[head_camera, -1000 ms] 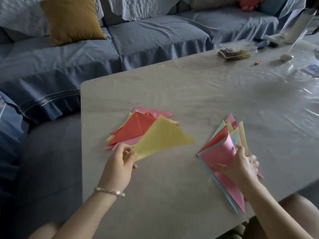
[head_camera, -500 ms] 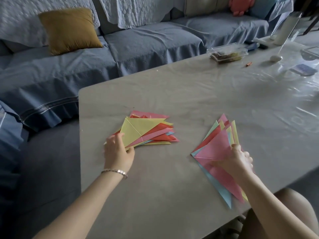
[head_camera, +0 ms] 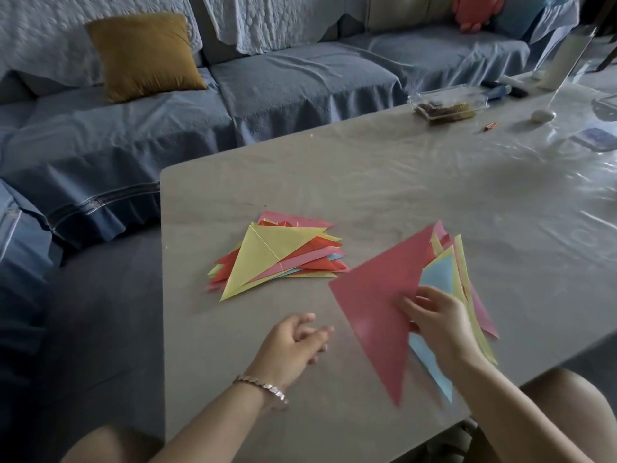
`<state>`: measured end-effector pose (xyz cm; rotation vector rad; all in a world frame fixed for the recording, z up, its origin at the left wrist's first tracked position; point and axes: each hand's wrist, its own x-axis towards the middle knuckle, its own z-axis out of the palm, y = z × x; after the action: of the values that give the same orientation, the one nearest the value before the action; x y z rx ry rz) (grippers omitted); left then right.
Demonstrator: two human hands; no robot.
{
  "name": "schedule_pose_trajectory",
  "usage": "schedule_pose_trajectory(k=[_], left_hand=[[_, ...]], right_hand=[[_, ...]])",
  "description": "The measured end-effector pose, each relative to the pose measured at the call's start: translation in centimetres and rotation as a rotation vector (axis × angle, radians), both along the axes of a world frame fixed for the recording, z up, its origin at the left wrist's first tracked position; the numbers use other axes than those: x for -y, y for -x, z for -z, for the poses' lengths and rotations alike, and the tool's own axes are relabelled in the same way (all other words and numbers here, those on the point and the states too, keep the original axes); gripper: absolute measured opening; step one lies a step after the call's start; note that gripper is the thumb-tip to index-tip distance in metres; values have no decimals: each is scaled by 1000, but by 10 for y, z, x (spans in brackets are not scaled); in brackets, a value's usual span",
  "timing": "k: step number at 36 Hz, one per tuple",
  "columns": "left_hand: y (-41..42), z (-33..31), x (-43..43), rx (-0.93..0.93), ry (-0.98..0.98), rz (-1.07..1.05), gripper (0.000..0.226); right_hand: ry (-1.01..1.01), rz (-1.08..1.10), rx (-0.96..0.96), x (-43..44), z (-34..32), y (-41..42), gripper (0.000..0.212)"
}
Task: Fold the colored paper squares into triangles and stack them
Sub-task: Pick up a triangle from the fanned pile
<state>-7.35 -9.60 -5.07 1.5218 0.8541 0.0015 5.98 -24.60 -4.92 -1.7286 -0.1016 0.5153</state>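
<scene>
Pink sheet (head_camera: 370, 305) in rt hand (head_camera: 440, 325), tip blurred, over half-hidden stack (head_camera: 437, 272).

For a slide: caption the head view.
Right hand holds a pink sheet over the paper pile; left hand open near folded triangles.

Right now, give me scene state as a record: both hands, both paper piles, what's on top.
left hand: empty, fingers relaxed, over the table
right hand: holds pink sheet at its right side
pink sheet: lies across the sheet pile's left part
sheet pile: fanned, mixed colours, partly under the right hand
folded stack: triangles, mixed colours, left of the sheet pile, untouched
top of stack: yellow triangle
table far end: clear container
</scene>
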Motion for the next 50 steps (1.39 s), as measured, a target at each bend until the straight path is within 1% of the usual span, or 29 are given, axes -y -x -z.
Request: schedule_pose_trajectory(k=[1, 3, 7, 9, 10, 11, 12, 15, 16, 17, 18, 20, 22, 24, 25, 26, 27, 28, 29, 30, 31, 32, 33, 35, 37, 40, 44, 46, 50], left_hand=[[-1, -2, 4, 0, 70, -7, 30], [-4, -4, 10, 5, 131, -2, 26], [-3, -4, 6, 14, 151, -72, 21], [-2, -3, -2, -17, 125, -118, 22], [-1, -2, -7, -39, 96, -126, 24], [0, 1, -13, -63, 45, -118, 26], [1, 4, -20, -89, -39, -91, 28], [2, 13, -44, -174, -338, 62, 32], [2, 16, -52, -210, -391, 97, 34], [1, 19, -60, -236, -420, 116, 35], [0, 23, -67, -252, -443, 126, 37], [-1, 26, -79, -270, -486, 107, 39], [-2, 27, -82, -253, -573, 56, 37], [2, 28, -77, -229, -785, 18, 37], [5, 30, -69, -170, -899, 23, 38], [8, 34, -59, -76, -1003, 46, 38], [12, 39, -49, 2, -1054, 91, 36], [16, 44, -38, 59, -1064, 169, 33], [21, 46, -28, 55, -1012, 287, 34], [26, 48, -17, 21, -968, 360, 38], [30, 54, -9, -16, -947, 432, 47], [34, 60, -3, -16, -947, 460, 57], [38, 63, 0, -62, -957, 494, 62], [43, 68, -1, -111, -991, 579, 57], [46, 72, -4, -116, -1022, 604, 52], [54, 74, -13, -114, -1077, 634, 49], [67, 74, -27, -118, -1122, 649, 49], [76, 74, -33, -109, -1134, 638, 49], [97, 69, -44, -153, -1166, 635, 50]], right_hand=[[-27, -12, -34, -7, 1, 7, 8], [-39, -31, -54, -19, 4, 18, 6], [36, -80, 48, -30, 12, 33, 15], [64, -89, 59, -31, 16, 35, 21], [83, -100, 54, -32, 19, 35, 20], [123, -117, 65, -31, 22, 35, 17], [175, -128, 81, -32, 24, 35, 20], [335, -66, 164, -28, 29, 36, 68], [368, -49, 221, -26, 28, 38, 77], [406, -57, 302, -26, 28, 41, 82], [451, -77, 417, -25, 31, 44, 84], [506, -148, 712, -26, 42, 45, 83], [487, -300, 946, -28, 53, 48, 68], [507, -498, 1074, -32, 58, 55, 46], [538, -583, 1107, -34, 59, 59, 42], [568, -656, 1115, -36, 62, 62, 42], [581, -712, 1115, -38, 65, 63, 44], [571, -750, 1113, -40, 68, 64, 44], [563, -784, 1104, -41, 71, 63, 43], [563, -809, 1090, -41, 74, 62, 43], [569, -823, 1082, -41, 75, 60, 43], [575, -827, 1085, -40, 76, 59, 44], [581, -829, 1080, -39, 75, 58, 47], [611, -833, 1047, -34, 72, 57, 63], [640, -814, 1037, -29, 71, 55, 70], [706, -773, 1034, -21, 70, 50, 72], [757, -689, 1016, -11, 67, 42, 71], [758, -657, 1008, -6, 68, 38, 70], [745, -611, 1008, 0, 68, 33, 68]])
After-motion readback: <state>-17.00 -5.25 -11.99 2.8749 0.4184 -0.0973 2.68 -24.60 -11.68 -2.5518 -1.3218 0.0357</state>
